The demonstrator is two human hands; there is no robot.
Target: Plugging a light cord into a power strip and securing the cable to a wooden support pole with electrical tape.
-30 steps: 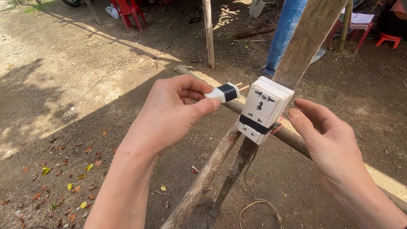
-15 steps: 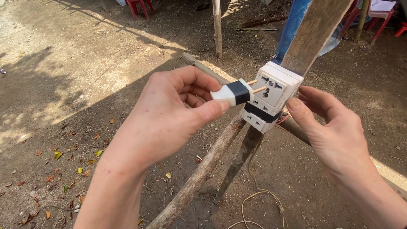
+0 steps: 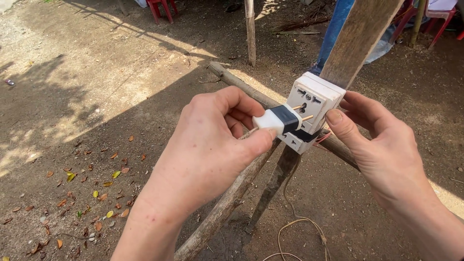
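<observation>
My left hand (image 3: 212, 140) pinches a small white and black two-pin plug (image 3: 279, 120) by its white end. Its brass pins point at the face of a white socket box (image 3: 313, 105), their tips just at its holes. The box is strapped with black tape to a slanted wooden post (image 3: 360, 34). My right hand (image 3: 374, 145) cups the box from the right, thumb against its lower right edge.
Rough wooden poles (image 3: 232, 198) cross under the box on bare dirt. A thin pale wire (image 3: 297, 227) trails on the ground below. Dry leaves (image 3: 96, 193) lie at lower left. Red plastic chairs (image 3: 162, 7) and a person's blue-clad leg (image 3: 336, 29) stand behind.
My left hand has brought the plug rightward to the socket box, from apart to pins at its face. My right hand has closed in on the box's right side.
</observation>
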